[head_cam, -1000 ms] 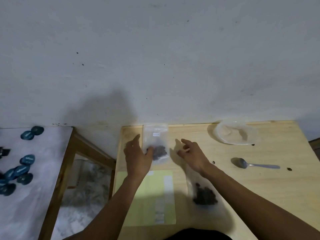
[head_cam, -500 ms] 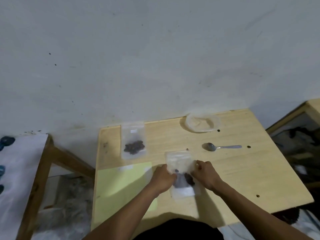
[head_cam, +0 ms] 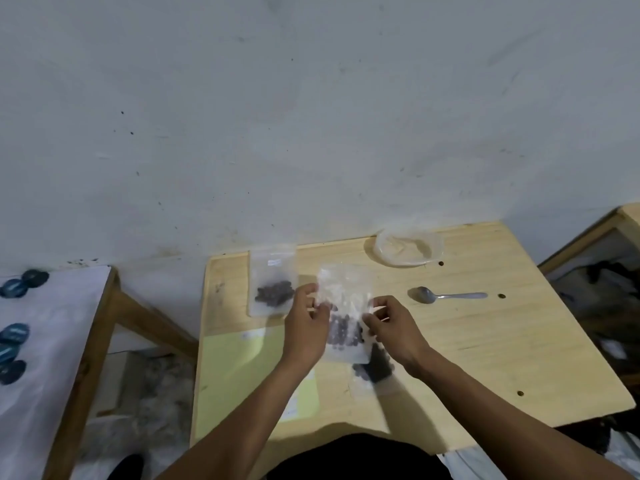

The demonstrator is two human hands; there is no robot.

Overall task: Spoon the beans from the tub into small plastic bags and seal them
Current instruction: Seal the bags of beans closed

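**A:** Fingers (head_cam: 313, 308) of the left hand (head_cam: 304, 330) are curled and pinching the left edge of the held bag (head_cam: 346, 320); the right hand (head_cam: 389, 323) pinches the right edge the same way. The bag is lifted off the table (head_cam: 485, 358), upright between the two hands, with the beans (head_cam: 341, 332) settled in its lower half.

**B:** So which step? Filling or sealing?

**A:** Reads as sealing. The spoon (head_cam: 446, 295) lies on the table well to the right, untouched, and the tub (head_cam: 408, 249) at the back edge looks empty. A filled bag (head_cam: 272, 285) lies flat near the back left, just beside the left hand. Another bag with beans (head_cam: 372, 370) lies under the right wrist.

**B:** Is the held bag's mouth closed?

**A:** Cannot tell. The top strip is blurred and the plastic is clear against a pale wall.

**B:** Next move?

**A:** Probably both hands shift up to the mouth strip, line up the two lips, then press and slide along it end to end. The bag should stay upright so the beans stay clear of the seal. Risk is a bean caught in the strip or a corner left unpressed. The thin film will crumple if gripped too hard.
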